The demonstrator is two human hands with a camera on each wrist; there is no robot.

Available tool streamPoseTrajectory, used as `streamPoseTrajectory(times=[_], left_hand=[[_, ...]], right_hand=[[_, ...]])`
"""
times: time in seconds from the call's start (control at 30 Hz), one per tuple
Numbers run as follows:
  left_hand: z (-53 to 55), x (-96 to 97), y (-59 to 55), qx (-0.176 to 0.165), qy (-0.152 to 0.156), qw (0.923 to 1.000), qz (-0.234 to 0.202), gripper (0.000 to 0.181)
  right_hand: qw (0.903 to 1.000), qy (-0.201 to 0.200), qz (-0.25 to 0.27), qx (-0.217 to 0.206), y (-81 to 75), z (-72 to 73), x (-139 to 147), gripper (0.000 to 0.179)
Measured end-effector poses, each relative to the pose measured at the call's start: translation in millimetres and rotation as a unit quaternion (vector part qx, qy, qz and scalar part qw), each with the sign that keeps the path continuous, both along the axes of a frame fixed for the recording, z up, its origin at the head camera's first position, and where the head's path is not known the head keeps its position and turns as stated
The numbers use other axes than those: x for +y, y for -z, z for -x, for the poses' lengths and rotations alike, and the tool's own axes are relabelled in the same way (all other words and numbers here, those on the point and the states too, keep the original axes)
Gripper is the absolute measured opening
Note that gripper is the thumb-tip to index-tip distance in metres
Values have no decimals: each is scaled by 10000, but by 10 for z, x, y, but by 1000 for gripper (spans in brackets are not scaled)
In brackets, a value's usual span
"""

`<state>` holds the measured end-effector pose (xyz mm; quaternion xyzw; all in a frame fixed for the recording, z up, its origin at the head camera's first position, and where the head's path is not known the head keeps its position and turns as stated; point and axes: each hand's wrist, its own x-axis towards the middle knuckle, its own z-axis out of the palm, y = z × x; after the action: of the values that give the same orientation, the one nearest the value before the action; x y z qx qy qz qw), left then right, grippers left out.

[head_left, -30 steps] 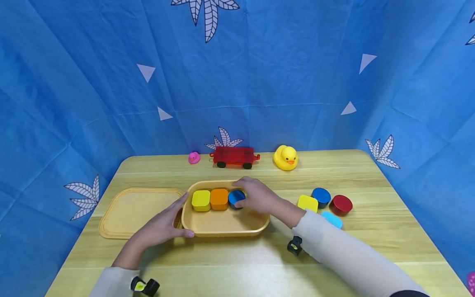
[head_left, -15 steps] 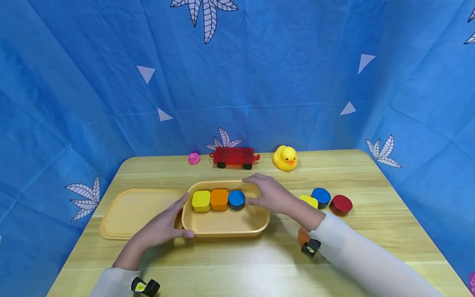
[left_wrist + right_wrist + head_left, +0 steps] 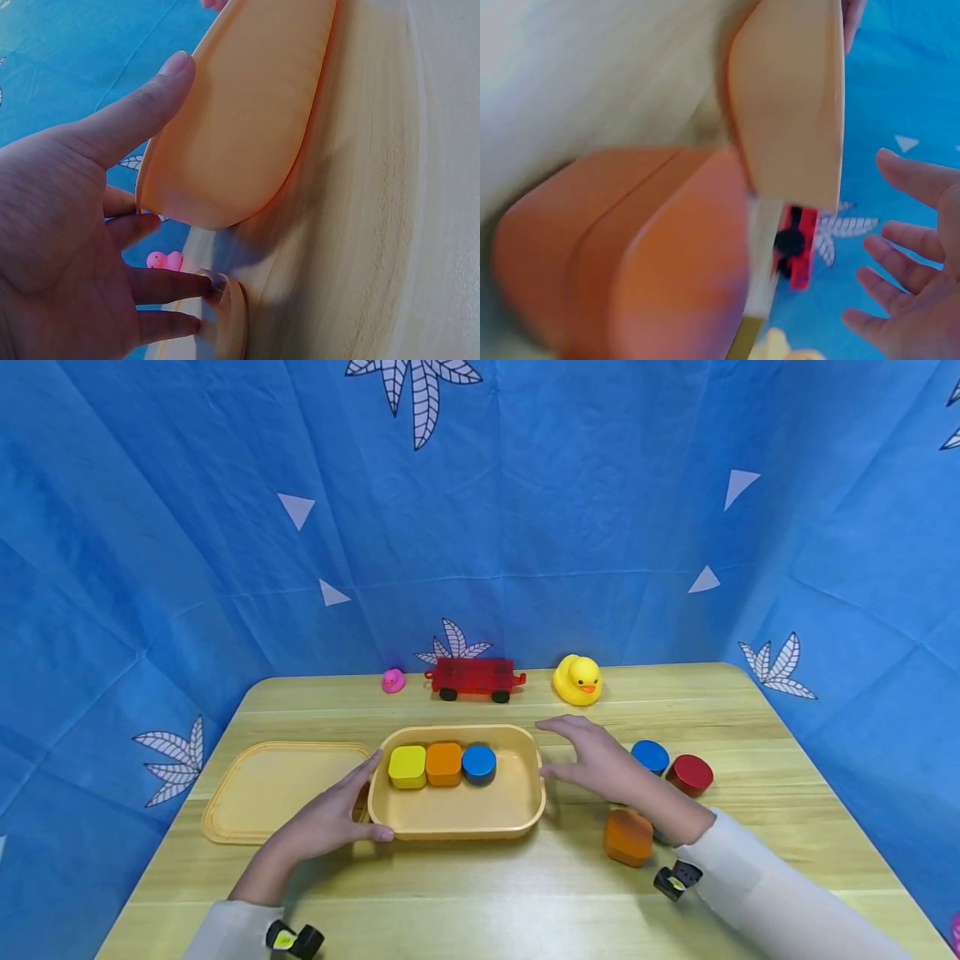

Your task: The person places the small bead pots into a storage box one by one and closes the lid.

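Observation:
A tan plastic box (image 3: pixel 457 828) holds a row of blocks: a yellow block (image 3: pixel 407 766), an orange block (image 3: pixel 444 763) and a round blue block (image 3: pixel 478 763). At its left end, my left hand (image 3: pixel 330 814) grips the rim, thumb (image 3: pixel 154 101) on the near wall and fingers round the end. The other fingertips of that hand reach the tan lid (image 3: pixel 234 315) in the left wrist view. My right hand (image 3: pixel 592 764) hovers just off the box's right end, fingers spread and holding nothing. Beneath its forearm stands another orange block (image 3: pixel 628 837), large in the right wrist view.
On the right are a blue cylinder (image 3: pixel 649 757) and a red cylinder (image 3: pixel 690 774); the forearm hides other blocks there. A pink duck (image 3: pixel 393 681), a red toy wagon (image 3: pixel 474 678) and a yellow duck (image 3: pixel 577 680) line the back edge. Blue cloth surrounds the table.
My right hand has let go of the round blue block, which stays in the box, and has moved right, out past the rim. The orange block under the forearm has come into sight.

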<state>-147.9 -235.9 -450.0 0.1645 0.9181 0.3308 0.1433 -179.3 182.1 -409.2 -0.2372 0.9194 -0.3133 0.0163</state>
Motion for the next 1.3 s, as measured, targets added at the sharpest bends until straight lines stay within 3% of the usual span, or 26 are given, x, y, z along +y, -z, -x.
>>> streamPoseTrajectory(times=[0.67, 0.9, 1.3], left_hand=[[0, -12, -2, -110, -13, 9999, -76, 122], [6, -6, 6, -98, -33, 9999, -50, 123], [1, 6, -10, -51, -14, 10000, 49, 124]], right_hand=[[9961, 612, -524, -369, 225, -165, 786, 73], [9943, 572, -872, -238, 274, -145, 867, 78], [9929, 460, -1088, -145, 286, -126, 879, 65]])
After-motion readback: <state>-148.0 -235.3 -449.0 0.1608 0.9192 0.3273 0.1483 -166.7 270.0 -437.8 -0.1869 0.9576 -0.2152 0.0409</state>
